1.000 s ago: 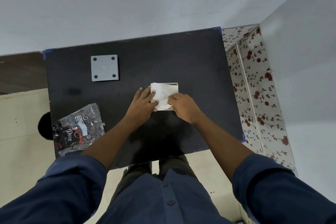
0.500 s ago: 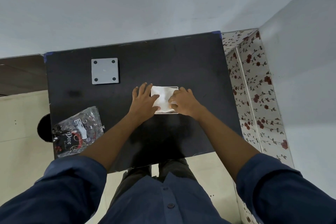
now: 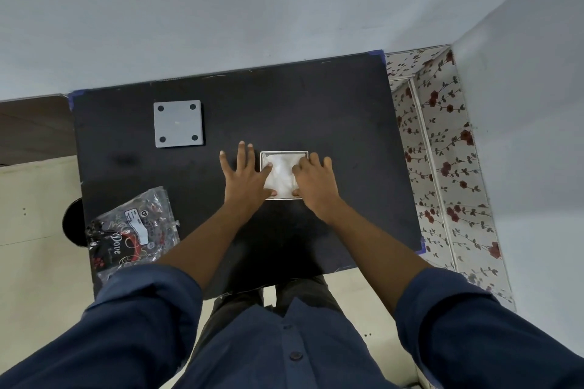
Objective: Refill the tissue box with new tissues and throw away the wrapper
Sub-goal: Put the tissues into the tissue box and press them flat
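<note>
A square white tissue box [image 3: 283, 152] stands open-topped in the middle of the black table [image 3: 284, 104], filled with white tissues [image 3: 282, 177]. My left hand [image 3: 245, 177] lies flat at the box's left side, fingers spread on the table and thumb pressing on the tissues. My right hand [image 3: 316, 183] rests on the box's right side, its fingertips pressing down on the tissues. A grey square lid [image 3: 178, 123] with black dots at its corners lies at the back left. The crumpled clear wrapper [image 3: 132, 230] with red and black print lies at the front left edge.
A round black object [image 3: 72, 227] sits on the floor just off the table's left edge. A wall runs along the back of the table, and a flower-patterned panel [image 3: 442, 167] runs along its right side.
The tissues stood above the box a second ago; both hands have pushed them down level inside the rim. My left fingers have spread flat onto the table.
</note>
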